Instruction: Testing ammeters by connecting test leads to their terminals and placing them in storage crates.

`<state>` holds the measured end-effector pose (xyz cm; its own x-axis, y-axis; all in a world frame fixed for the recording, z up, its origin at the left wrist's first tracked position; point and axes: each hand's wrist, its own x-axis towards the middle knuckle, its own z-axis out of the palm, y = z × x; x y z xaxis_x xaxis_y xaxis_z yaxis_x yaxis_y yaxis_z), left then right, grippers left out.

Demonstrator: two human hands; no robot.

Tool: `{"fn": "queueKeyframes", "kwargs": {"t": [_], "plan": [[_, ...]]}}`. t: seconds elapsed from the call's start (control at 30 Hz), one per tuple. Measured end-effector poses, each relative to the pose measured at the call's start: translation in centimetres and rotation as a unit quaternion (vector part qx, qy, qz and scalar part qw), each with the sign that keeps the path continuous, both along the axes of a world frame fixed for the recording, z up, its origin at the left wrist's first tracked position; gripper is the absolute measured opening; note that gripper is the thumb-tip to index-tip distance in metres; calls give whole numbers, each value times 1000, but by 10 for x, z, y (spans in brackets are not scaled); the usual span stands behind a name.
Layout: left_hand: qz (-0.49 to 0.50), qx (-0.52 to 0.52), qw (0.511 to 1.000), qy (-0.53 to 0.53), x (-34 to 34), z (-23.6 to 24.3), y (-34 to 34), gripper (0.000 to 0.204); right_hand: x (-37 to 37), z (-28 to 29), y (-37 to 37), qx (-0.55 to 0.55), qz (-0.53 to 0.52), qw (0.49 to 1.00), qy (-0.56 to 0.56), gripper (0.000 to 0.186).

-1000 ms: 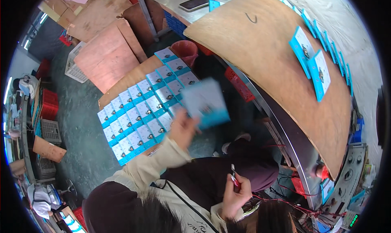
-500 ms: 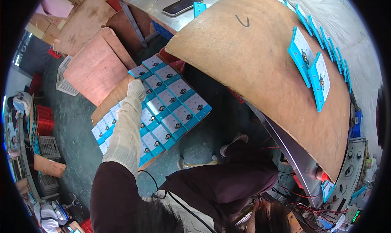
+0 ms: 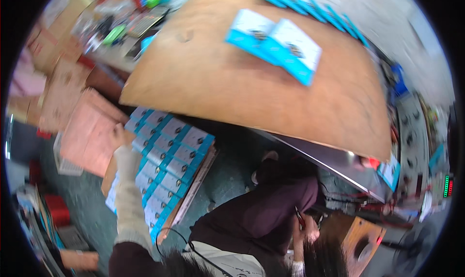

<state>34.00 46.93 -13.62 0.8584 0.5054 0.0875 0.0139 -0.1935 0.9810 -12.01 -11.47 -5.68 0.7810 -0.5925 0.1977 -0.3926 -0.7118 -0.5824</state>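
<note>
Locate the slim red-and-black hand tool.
The slim red-and-black hand tool is low, right of centre in the head view, in the right hand beside the dark purple trouser leg.

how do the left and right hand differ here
Position: the left hand is stretched out to the panels' far end; the right hand is back by the leg.
Load: the right hand holds a red-and-black tool; the left hand, blurred, shows no tool.
Shared: both are bare.
</note>
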Motion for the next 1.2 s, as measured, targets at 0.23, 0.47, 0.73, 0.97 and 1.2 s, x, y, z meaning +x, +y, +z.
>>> {"fn": "queueKeyframes", "kwargs": {"t": [0.23, 0.47, 0.73, 0.97, 1.2], "plan": [[-211, 89, 957, -181, -77, 288, -208, 56, 42, 30, 32, 37, -6, 990, -135, 19], [-531, 51, 821, 206, 32, 328, -376, 70, 24, 30, 38, 50, 37, 981, -183, 20], [-317, 70, 925, -197, -71, 285, -334, 38, -51, -5, 18, 72, -95, 985, -123, 21], [-431, -311, 845, -49, -267, 218, -368, 55, -42, 16, 15, 93, -152, 974, -143, 15], [-558, -293, 759, 164, -288, 192, -421, 63, 4, 82, 57, 168, -2, 955, -245, 24]]}}
